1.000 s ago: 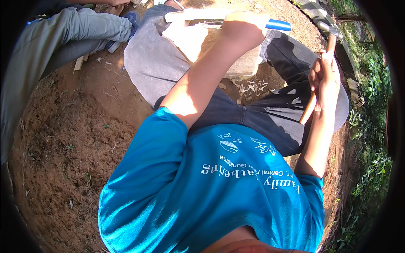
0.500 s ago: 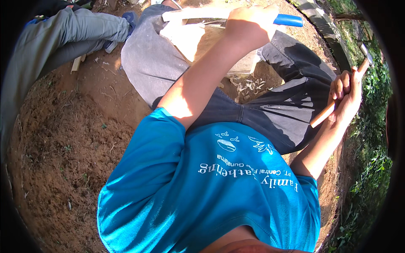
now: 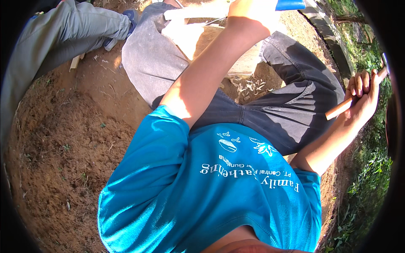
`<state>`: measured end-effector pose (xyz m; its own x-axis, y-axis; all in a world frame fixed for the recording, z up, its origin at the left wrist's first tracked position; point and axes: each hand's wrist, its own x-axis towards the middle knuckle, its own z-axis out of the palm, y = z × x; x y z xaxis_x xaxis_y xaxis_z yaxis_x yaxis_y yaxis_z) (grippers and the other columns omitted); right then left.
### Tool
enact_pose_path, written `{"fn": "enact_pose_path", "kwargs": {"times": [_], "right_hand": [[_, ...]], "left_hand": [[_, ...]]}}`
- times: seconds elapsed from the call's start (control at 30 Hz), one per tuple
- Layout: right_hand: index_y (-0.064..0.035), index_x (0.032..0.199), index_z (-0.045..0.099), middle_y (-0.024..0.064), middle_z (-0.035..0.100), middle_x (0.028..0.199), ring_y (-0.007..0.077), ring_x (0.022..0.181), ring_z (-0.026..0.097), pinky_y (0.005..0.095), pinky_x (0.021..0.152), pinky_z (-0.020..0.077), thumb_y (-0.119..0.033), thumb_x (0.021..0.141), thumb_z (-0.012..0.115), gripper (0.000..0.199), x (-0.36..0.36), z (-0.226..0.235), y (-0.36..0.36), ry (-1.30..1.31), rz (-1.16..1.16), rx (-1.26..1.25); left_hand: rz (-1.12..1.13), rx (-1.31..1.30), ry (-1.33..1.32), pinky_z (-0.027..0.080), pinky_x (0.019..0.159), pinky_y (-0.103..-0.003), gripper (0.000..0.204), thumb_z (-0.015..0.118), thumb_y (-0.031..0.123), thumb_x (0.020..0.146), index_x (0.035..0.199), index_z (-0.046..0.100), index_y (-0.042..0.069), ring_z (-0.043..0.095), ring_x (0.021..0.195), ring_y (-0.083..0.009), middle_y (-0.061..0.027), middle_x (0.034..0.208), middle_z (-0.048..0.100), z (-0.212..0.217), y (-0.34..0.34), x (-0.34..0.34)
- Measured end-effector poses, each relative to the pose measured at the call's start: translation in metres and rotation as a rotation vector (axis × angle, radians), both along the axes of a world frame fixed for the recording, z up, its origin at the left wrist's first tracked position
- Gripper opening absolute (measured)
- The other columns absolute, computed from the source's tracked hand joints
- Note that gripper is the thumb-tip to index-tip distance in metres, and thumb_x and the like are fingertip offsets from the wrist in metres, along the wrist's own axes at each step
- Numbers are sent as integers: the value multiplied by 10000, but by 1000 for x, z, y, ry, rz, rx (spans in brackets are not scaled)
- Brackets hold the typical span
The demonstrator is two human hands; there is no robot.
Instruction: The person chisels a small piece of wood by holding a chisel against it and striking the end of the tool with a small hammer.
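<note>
My left hand (image 3: 249, 21), at the upper middle, is closed around a blue-handled chisel (image 3: 290, 4). The handle's end sticks out to the right; strong glare and my fingers hide most of the tool. Just left of that hand lies a pale strip of wood (image 3: 181, 14), over a block of wood (image 3: 209, 40) between my legs. Out at the far right, my right hand (image 3: 362, 95) grips a hammer by its wooden handle (image 3: 338, 109). The hammer's head (image 3: 384, 63) is partly cut off by the dark rim of the picture.
Wood shavings (image 3: 253, 86) lie on the soil below the block. At the upper left another person's grey-trousered leg (image 3: 80, 29) stretches close by, with a small wood offcut (image 3: 75, 62) beneath it. Green plants (image 3: 367, 189) and a kerb-like edge (image 3: 333, 38) line the right.
My right hand has swung the hammer outward to the right, away from the block. My left hand and the chisel have shifted slightly up.
</note>
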<state>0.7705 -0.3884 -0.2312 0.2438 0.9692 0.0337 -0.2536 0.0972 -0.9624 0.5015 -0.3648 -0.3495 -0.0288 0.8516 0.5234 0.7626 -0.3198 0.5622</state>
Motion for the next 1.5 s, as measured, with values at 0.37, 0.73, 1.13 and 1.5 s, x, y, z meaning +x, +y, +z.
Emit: {"fn": "enact_pose_path", "kwargs": {"times": [0.37, 0.73, 1.13, 1.5], "right_hand": [[-46, 1138, 536, -32, 458, 717, 49, 540, 412, 217, 437, 318, -312, 1006, 580, 300, -50, -41, -8, -246, 168, -184], [-48, 1131, 541, -44, 453, 689, 39, 509, 408, 200, 402, 298, -310, 1023, 570, 285, -45, -44, -21, -317, 291, -284], [-42, 1138, 536, -21, 488, 708, 48, 519, 437, 203, 413, 340, -332, 1013, 585, 320, -47, -68, -41, -279, 459, -418], [-63, 1157, 532, -27, 490, 686, 42, 473, 417, 200, 394, 316, -299, 1026, 563, 272, -56, -68, -30, -188, -31, -305]], "left_hand": [[-30, -109, 9, 532, 742, -491, 196, 542, 143, 876, 966, 674, 29, 654, 798, -402, -233, 868, 668, 10, -1, 7], [-35, -117, 8, 536, 727, -484, 216, 545, 149, 879, 971, 682, 11, 658, 790, -396, -233, 881, 682, 8, -9, 0], [-86, -17, 106, 540, 771, -473, 259, 527, 139, 890, 1046, 688, 9, 671, 854, -396, -245, 960, 692, -16, -6, 7], [-122, -131, 131, 535, 785, -478, 261, 517, 128, 890, 1033, 681, -16, 665, 886, -402, -262, 968, 683, -22, -9, 5]]}}
